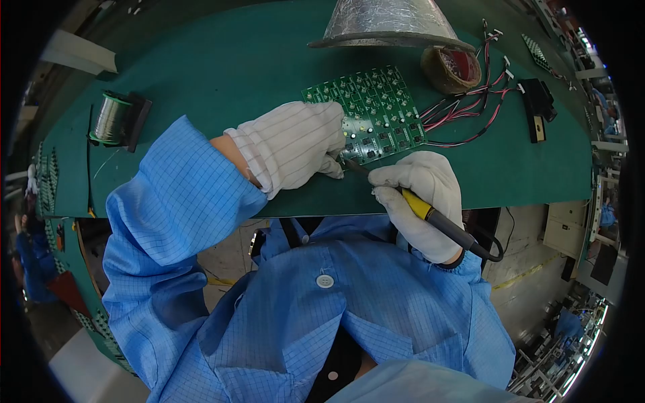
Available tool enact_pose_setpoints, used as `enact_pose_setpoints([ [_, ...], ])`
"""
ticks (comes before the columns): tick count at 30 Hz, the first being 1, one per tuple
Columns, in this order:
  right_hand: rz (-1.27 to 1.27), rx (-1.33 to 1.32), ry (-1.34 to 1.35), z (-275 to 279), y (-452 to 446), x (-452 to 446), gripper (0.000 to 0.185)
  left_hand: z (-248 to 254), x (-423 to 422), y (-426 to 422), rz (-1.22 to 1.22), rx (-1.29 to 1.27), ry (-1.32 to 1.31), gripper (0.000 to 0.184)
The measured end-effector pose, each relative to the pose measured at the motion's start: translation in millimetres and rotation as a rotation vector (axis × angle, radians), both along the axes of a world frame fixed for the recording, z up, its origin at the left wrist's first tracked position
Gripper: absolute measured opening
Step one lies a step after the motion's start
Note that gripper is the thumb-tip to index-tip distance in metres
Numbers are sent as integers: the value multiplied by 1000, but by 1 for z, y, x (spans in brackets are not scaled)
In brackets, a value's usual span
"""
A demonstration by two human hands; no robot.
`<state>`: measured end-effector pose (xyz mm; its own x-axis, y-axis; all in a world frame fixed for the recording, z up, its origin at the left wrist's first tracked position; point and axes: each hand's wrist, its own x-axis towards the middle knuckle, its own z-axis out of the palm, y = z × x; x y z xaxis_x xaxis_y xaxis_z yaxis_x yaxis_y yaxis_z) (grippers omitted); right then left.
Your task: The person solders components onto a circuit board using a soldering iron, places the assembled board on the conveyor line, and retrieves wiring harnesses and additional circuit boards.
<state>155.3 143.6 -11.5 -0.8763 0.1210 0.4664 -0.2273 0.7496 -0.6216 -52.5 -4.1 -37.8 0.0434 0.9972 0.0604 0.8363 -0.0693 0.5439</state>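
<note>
A green circuit board (384, 111) with many small components lies on the green table mat. My left hand (295, 141), in a striped white glove, covers the board's left edge. Its fingers are curled together, and what they hold, if anything, is hidden. In my right hand (426, 195), also gloved in white, is a soldering iron (449, 228) with a yellow and dark grey handle. The iron's tip points left to the board's near edge, close to my left fingertips. Whether the tip touches the board I cannot tell.
A spool of solder wire (111, 121) stands on a black holder at the left. A silvery cone-shaped hood (390, 23) hangs at the back, beside a brown round container (440, 72). Red and black wires (463, 115) spread right of the board, near a black block (537, 101).
</note>
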Motion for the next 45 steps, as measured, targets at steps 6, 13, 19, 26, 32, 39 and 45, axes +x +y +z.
enact_pose_setpoints([
  [6, -11, 11, 1, 0, -2, 1, 19, -16, -3, 0, -8, 58, 166, 32],
  [13, -4, 23, -2, 3, -2, 2, 19, -16, 9, -14, 116, -101, 110, 47],
  [19, -8, 4, -17, 3, -2, 2, 18, 16, 8, -20, 218, 21, 212, 35],
  [26, -2, 10, 5, 3, -1, 2, 18, 28, 8, -23, 335, -216, 108, 31],
  [32, -7, -21, 22, -1, 0, 2, 17, 22, 11, -23, 278, -180, 87, 29],
  [39, -4, -6, 8, 0, -1, 1, 17, 25, 13, -21, 301, -250, 72, 30],
  [45, -4, 9, 5, 3, -2, 3, 18, 23, 11, -22, 285, -204, 99, 31],
])
